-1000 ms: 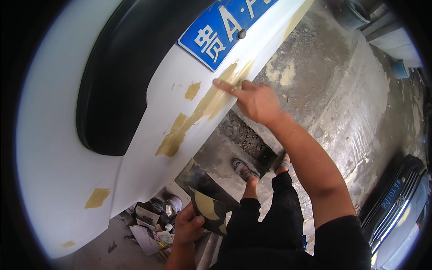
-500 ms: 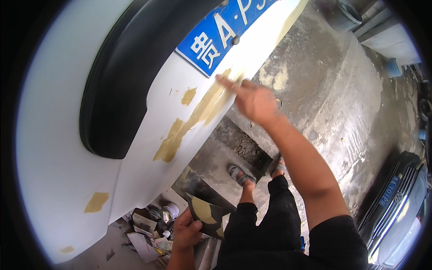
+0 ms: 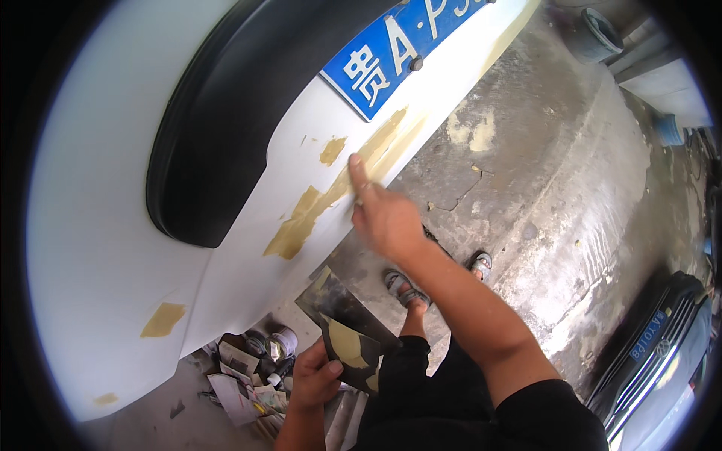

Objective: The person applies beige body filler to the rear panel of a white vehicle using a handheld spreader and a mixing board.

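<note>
A white car bumper (image 3: pixel 233 293) with tan patches of body filler (image 3: pixel 299 224) slants across the left and middle. My right hand (image 3: pixel 391 222) is at the long filler streak, its index finger stretched out to the surface and the other fingers curled. No tool shows in it. My left hand (image 3: pixel 314 378) grips the edge of a dark, flat putty board (image 3: pixel 325 299), thumb on top. Smears of tan putty (image 3: pixel 346 346) lie on the board. Above the right hand, a blue licence plate (image 3: pixel 383 64) is fixed to the bumper beside a black trim panel (image 3: pixel 218 143).
Cans and papers (image 3: pixel 244 376) are heaped on the floor below the bumper, left of my left hand. My sandalled feet stand on stained concrete (image 3: pixel 519 218). Another car's front (image 3: pixel 654 353) is at the lower right. A grey bucket (image 3: pixel 598 37) stands at the far right.
My right hand has moved down and left along the filler streak, away from the plate's lower corner. The putty board shows more of its face. The whole view has shifted slightly.
</note>
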`<state>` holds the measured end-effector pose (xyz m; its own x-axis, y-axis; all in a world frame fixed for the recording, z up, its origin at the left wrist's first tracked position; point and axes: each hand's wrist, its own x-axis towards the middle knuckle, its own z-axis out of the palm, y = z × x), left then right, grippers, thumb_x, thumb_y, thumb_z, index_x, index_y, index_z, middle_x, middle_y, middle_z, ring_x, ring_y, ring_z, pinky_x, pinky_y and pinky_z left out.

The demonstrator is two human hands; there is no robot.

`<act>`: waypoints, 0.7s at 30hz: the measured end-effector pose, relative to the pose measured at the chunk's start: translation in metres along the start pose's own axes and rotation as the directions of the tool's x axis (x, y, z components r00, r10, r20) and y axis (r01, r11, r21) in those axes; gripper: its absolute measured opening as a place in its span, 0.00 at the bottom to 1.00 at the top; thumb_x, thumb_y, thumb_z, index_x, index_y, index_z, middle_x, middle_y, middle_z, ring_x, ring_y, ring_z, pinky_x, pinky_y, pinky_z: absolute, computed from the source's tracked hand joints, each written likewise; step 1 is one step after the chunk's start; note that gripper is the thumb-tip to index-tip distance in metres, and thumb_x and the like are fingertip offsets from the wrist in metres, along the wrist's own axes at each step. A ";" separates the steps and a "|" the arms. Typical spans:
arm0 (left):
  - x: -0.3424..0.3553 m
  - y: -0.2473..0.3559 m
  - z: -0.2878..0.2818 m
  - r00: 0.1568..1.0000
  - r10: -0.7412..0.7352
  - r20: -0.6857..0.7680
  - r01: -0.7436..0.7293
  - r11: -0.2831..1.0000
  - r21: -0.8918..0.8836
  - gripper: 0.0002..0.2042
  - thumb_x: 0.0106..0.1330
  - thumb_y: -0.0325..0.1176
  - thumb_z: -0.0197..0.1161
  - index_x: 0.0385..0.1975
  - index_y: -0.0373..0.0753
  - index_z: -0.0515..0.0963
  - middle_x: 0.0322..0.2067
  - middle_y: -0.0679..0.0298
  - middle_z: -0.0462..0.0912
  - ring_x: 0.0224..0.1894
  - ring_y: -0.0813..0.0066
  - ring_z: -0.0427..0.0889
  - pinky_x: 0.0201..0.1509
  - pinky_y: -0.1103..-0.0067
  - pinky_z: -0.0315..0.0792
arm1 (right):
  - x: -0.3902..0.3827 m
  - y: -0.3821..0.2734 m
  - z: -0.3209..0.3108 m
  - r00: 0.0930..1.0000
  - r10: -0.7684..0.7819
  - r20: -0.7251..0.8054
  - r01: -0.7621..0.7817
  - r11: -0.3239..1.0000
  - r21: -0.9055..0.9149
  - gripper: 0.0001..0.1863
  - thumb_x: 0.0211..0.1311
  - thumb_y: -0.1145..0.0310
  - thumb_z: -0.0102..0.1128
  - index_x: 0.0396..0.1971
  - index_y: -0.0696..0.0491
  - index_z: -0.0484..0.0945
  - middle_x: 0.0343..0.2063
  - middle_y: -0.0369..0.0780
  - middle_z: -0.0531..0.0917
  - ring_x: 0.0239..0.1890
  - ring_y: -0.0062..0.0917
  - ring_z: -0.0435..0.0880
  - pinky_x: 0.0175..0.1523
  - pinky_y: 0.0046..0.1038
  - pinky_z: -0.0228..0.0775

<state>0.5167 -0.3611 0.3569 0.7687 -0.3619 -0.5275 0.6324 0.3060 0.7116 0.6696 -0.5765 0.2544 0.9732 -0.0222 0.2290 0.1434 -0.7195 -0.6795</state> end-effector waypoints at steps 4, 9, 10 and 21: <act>0.004 0.002 0.004 1.000 0.021 0.013 -0.021 1.000 0.008 0.20 0.63 0.28 0.60 0.54 0.26 0.69 0.47 0.51 0.79 0.49 0.62 0.81 0.54 0.69 0.76 | -0.022 -0.026 0.022 0.999 -0.033 0.021 0.033 0.999 0.022 0.43 0.52 0.72 0.56 0.71 0.55 0.51 0.27 0.41 0.79 0.24 0.34 0.80 0.33 0.34 0.73; 0.010 0.005 0.011 1.000 0.006 0.027 -0.006 1.000 -0.003 0.20 0.63 0.26 0.59 0.54 0.25 0.69 0.47 0.49 0.80 0.48 0.61 0.82 0.53 0.69 0.76 | -0.036 -0.034 0.010 0.965 -0.212 0.157 0.214 0.977 0.006 0.41 0.52 0.72 0.56 0.70 0.52 0.54 0.26 0.40 0.78 0.24 0.35 0.79 0.36 0.35 0.73; 0.010 0.006 0.012 0.999 -0.011 0.043 0.010 1.000 0.006 0.21 0.63 0.27 0.59 0.54 0.24 0.68 0.48 0.51 0.79 0.50 0.62 0.80 0.55 0.70 0.73 | -0.037 -0.030 0.007 0.956 -0.265 0.126 0.267 0.964 0.005 0.41 0.52 0.72 0.57 0.70 0.52 0.55 0.25 0.39 0.77 0.23 0.36 0.78 0.35 0.35 0.73; 0.009 0.008 0.006 0.995 -0.050 0.082 0.048 0.998 0.029 0.22 0.63 0.29 0.59 0.53 0.22 0.69 0.49 0.54 0.76 0.54 0.64 0.75 0.60 0.70 0.68 | -0.054 -0.039 0.047 0.985 -0.174 -0.003 0.174 0.982 0.072 0.44 0.50 0.71 0.55 0.70 0.55 0.51 0.28 0.41 0.77 0.23 0.34 0.80 0.31 0.36 0.73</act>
<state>0.5279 -0.3672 0.3609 0.7254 -0.4481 -0.5225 0.6655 0.2624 0.6988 0.6196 -0.5143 0.2359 0.9329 0.1013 0.3457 0.3228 -0.6609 -0.6775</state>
